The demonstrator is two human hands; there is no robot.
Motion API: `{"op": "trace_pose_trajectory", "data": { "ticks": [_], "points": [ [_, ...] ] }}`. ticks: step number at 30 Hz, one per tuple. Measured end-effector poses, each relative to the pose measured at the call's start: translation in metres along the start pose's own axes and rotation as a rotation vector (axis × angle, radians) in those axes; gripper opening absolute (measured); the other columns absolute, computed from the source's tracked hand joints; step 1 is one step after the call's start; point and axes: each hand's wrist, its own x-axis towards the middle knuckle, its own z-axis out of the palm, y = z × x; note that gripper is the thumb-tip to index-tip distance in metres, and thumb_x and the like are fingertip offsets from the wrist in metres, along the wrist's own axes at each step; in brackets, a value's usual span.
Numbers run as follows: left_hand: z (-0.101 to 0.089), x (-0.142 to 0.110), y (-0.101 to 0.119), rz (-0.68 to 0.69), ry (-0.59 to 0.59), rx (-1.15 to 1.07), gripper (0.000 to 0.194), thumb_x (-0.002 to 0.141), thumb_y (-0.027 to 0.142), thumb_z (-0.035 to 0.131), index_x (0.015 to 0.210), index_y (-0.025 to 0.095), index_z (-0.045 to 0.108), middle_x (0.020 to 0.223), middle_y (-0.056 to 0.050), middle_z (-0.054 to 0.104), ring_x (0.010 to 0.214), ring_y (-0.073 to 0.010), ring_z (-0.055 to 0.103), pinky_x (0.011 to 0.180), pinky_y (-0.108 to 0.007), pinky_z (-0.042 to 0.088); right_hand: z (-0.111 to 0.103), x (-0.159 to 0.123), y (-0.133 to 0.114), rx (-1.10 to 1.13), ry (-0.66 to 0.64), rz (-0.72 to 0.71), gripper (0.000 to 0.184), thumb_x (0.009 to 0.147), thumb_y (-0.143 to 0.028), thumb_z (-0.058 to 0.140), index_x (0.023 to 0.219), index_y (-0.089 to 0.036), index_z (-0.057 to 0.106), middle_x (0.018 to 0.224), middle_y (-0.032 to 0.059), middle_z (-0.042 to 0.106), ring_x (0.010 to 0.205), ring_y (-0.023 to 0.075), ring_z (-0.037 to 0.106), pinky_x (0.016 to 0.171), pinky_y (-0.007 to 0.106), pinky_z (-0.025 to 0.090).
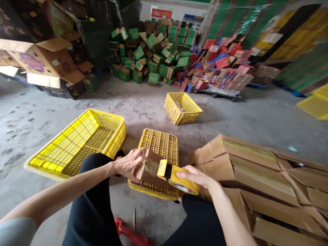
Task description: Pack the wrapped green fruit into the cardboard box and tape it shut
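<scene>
My left hand (pixel 132 164) grips the left end of a small brown cardboard box (pixel 151 172), its fingers bent over the edge. The box lies on an upturned yellow plastic crate (pixel 160 143) between my knees. A yellow tape dispenser (pixel 176 176) is in my right hand (pixel 193 177), with fingers wrapped round its body. Its front end is at the box's right part, where a strip of tape shows on the cardboard. Whether the dispenser touches the box I cannot tell.
A large yellow crate (pixel 112 118) stands at my left, and a smaller one (pixel 183 118) ahead. Stacked brown cardboard (pixel 258 164) fills the right side. Green boxes (pixel 153 78) and red boxes (pixel 222 63) are heaped at the back. Something red (pixel 130 234) lies between my feet.
</scene>
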Motion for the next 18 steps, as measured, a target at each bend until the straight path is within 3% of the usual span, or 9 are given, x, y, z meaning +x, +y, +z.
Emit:
{"op": "trace_pose_trajectory", "data": {
  "ticks": [6,10,14,18],
  "points": [
    [0.013,-0.041,-0.034,-0.161,0.045,-0.039,0.116,0.066,0.07,0.087,0.157,0.019,0.035,0.171,-0.029,0.017,0.153,-0.0506,0.033,0.116,-0.06,0.043,0.003,0.059,-0.046,-0.167,-0.059,0.048,0.069,0.078,-0.083,0.07,0.092,-0.016,0.073,0.071,0.003,0.076,0.054,0.0167,0.068,0.052,0.024,0.054],
    [0.028,-0.059,-0.048,-0.283,0.023,-0.042,0.118,0.064,0.058,0.091,0.157,0.013,0.034,0.172,-0.032,0.013,0.158,-0.0496,0.024,0.122,-0.058,0.039,0.014,0.097,-0.068,-0.223,-0.079,0.097,0.07,0.075,-0.085,0.072,0.088,-0.016,0.072,0.071,0.0038,0.078,0.054,0.0168,0.069,0.053,0.025,0.055],
    [0.042,-0.079,-0.047,-0.364,0.023,-0.043,0.125,0.069,0.043,0.087,0.166,0.011,0.015,0.174,-0.03,0.007,0.161,-0.0458,0.013,0.127,-0.058,0.03,0.028,0.126,-0.084,-0.28,-0.108,0.149,0.07,0.075,-0.085,0.071,0.087,-0.017,0.072,0.07,0.0058,0.077,0.056,0.0189,0.071,0.058,0.028,0.06],
    [0.063,-0.092,-0.034,-0.436,0.123,-0.109,0.115,0.085,0.042,0.071,0.169,0.009,0.0,0.175,-0.028,0.001,0.162,-0.0448,0.005,0.128,-0.062,0.025,0.039,0.141,-0.089,-0.293,-0.115,0.204,0.066,0.076,-0.084,0.072,0.085,-0.018,0.07,0.065,0.0062,0.075,0.057,0.0215,0.072,0.061,0.032,0.062]
  ]
}}
